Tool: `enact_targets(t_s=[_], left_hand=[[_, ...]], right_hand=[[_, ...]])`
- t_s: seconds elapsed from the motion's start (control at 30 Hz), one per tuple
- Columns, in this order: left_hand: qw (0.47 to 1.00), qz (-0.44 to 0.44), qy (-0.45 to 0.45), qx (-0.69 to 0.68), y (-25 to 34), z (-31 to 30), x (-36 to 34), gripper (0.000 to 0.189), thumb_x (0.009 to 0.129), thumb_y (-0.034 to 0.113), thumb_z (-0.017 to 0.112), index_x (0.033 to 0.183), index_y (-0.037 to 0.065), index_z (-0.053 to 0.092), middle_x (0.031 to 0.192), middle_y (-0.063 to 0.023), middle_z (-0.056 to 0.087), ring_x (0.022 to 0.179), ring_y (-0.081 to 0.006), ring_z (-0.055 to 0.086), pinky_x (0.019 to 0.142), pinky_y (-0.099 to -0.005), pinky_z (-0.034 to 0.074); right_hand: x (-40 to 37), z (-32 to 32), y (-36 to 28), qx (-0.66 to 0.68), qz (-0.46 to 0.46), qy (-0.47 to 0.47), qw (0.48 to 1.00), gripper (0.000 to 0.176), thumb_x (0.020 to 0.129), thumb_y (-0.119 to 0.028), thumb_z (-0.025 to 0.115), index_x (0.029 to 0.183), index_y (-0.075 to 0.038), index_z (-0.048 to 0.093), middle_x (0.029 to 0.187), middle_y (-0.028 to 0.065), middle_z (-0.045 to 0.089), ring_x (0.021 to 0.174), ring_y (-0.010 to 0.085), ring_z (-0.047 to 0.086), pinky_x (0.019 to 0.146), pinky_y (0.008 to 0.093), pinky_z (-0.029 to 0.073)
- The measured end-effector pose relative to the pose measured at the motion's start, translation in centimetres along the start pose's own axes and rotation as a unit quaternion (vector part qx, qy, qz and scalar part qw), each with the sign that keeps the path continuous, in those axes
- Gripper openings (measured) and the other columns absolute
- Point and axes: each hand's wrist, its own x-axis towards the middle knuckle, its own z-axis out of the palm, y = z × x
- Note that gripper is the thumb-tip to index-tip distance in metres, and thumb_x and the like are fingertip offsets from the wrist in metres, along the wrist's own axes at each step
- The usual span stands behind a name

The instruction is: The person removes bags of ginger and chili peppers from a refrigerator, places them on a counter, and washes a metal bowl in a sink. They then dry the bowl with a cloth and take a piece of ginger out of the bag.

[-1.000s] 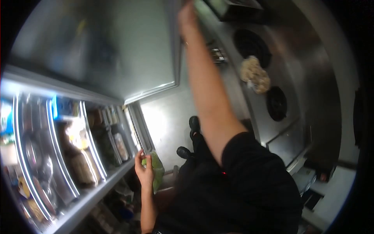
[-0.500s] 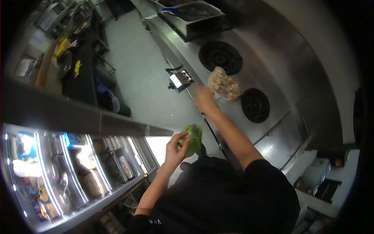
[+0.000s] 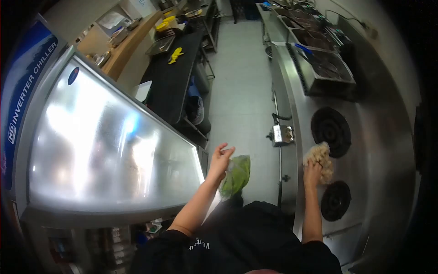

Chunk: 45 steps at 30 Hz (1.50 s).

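Observation:
My left hand (image 3: 220, 163) holds a clear plastic bag of green vegetables (image 3: 237, 176) over the floor in front of my body. Its index finger and thumb stick out, and the other fingers are partly hidden by the bag. On the steel stove top, my right hand (image 3: 312, 174) grips a clear bag of pale, lumpy food pieces (image 3: 320, 157). The exact kind of food cannot be made out. That bag lies between two black burners, the far one (image 3: 331, 132) and the near one (image 3: 336, 201).
A chiller's glass door (image 3: 109, 141) stands to my left. Beyond it runs a black counter (image 3: 171, 86) with a yellow object (image 3: 175, 55). A metal box (image 3: 283, 135) juts from the stove's front rail. Fryers (image 3: 326, 68) stand farther along, beside the floor aisle (image 3: 237, 91).
My view has turned left and the chiller door now appears closed. My right hand has reached the bag of pale pieces and gripped it. The green bag stays in my left hand.

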Motion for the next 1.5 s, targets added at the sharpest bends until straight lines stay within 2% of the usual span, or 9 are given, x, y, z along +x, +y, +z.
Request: enact_targets(t_s=[0.47, 0.53, 0.63, 0.77, 0.83, 0.93, 1.33, 1.37, 1.5], left_hand=[[0.967, 0.048, 0.101, -0.227, 15.0, -11.0, 32.9, 0.038, 0.079, 0.006, 0.07, 0.111, 0.003, 0.05, 0.092, -0.0074, 0.058, 0.082, -0.0181, 0.058, 0.069, -0.0297, 0.05], [0.973, 0.042, 0.068, -0.216, 17.1, -11.9, 38.7, 0.047, 0.078, 0.01, 0.07, 0.118, 0.002, 0.046, 0.107, -0.0118, 0.053, 0.09, -0.0192, 0.055, 0.068, -0.031, 0.049], [0.966, 0.036, 0.053, -0.249, 21.8, -10.8, 44.0, 0.048, 0.078, 0.011, 0.072, 0.117, 0.002, 0.047, 0.107, -0.0117, 0.053, 0.09, -0.0193, 0.055, 0.069, -0.0311, 0.049], [0.964, 0.03, 0.021, -0.262, 24.2, -8.8, 54.2, 0.046, 0.077, 0.011, 0.073, 0.115, 0.003, 0.049, 0.105, -0.0102, 0.054, 0.09, -0.018, 0.055, 0.069, -0.0311, 0.049], [0.96, 0.006, 0.006, -0.281, 27.4, -8.2, 57.7, 0.037, 0.079, 0.009, 0.07, 0.11, 0.003, 0.051, 0.094, -0.006, 0.057, 0.083, -0.0159, 0.058, 0.066, -0.0303, 0.05], [0.915, -0.036, -0.012, -0.402, 31.7, -7.2, 65.0, 0.012, 0.079, 0.007, 0.07, 0.083, 0.007, 0.058, 0.077, -0.0036, 0.058, 0.068, -0.0151, 0.059, 0.057, -0.0311, 0.052], [0.863, -0.012, 0.093, -0.496, 47.0, -8.3, 96.0, 0.024, 0.082, 0.018, 0.071, 0.096, 0.008, 0.054, 0.089, -0.0095, 0.06, 0.083, -0.0291, 0.06, 0.081, -0.0511, 0.05], [0.865, -0.006, 0.142, -0.481, 50.2, -6.5, 94.9, 0.021, 0.084, 0.024, 0.069, 0.087, 0.009, 0.055, 0.078, -0.0056, 0.057, 0.069, -0.0222, 0.059, 0.066, -0.0384, 0.054], [0.839, 0.027, 0.192, -0.508, 52.4, -8.3, 103.4, 0.017, 0.082, 0.017, 0.07, 0.084, 0.01, 0.055, 0.075, -0.0036, 0.057, 0.068, -0.0197, 0.059, 0.068, -0.0374, 0.054]], right_hand=[[10.8, -3.8, 11.9, 0.495, 0.203, 0.034, 0.844, 0.036, 0.09, -0.016, 0.052, 0.124, -0.003, 0.049, 0.122, 0.0085, 0.054, 0.109, 0.0175, 0.051, 0.093, 0.03, 0.039], [15.3, -14.2, -3.9, 0.259, 0.172, 0.067, 0.948, 0.022, 0.085, -0.014, 0.055, 0.102, -0.001, 0.06, 0.093, 0.011, 0.06, 0.082, 0.0234, 0.055, 0.076, 0.0355, 0.046], [21.1, -17.9, -10.3, 0.274, 0.203, -0.031, 0.94, 0.023, 0.091, -0.025, 0.053, 0.101, -0.004, 0.058, 0.089, 0.0057, 0.054, 0.081, 0.0199, 0.051, 0.076, 0.0325, 0.043], [30.0, -14.6, -10.3, 0.427, 0.167, -0.063, 0.887, 0.035, 0.089, -0.016, 0.055, 0.122, -0.005, 0.05, 0.116, 0.0047, 0.054, 0.1, 0.0115, 0.051, 0.085, 0.0245, 0.04], [35.1, -14.3, -18.1, 0.506, 0.189, 0.001, 0.842, 0.011, 0.092, -0.017, 0.055, 0.098, -0.009, 0.05, 0.084, -0.0062, 0.04, 0.07, 0.0019, 0.036, 0.061, 0.0177, 0.03], [44.2, -14.7, -27.1, 0.547, 0.159, -0.044, 0.821, 0.013, 0.088, -0.015, 0.059, 0.091, -0.011, 0.047, 0.076, -0.0072, 0.036, 0.065, 0.0017, 0.034, 0.058, 0.0162, 0.028], [89.9, -1.6, -42.7, 0.541, 0.069, -0.123, 0.829, 0.013, 0.083, -0.001, 0.054, 0.091, -0.011, 0.049, 0.075, -0.0072, 0.042, 0.057, -0.0005, 0.037, 0.048, 0.0145, 0.027], [93.3, -0.9, -43.7, 0.539, 0.06, -0.127, 0.83, 0.013, 0.083, -0.001, 0.054, 0.091, -0.011, 0.049, 0.075, -0.0072, 0.042, 0.057, -0.0005, 0.037, 0.048, 0.0145, 0.027], [106.3, 3.0, -47.7, 0.573, 0.043, -0.141, 0.806, 0.013, 0.085, -0.002, 0.054, 0.091, -0.012, 0.048, 0.07, -0.0085, 0.042, 0.05, -0.002, 0.037, 0.041, 0.013, 0.027]])
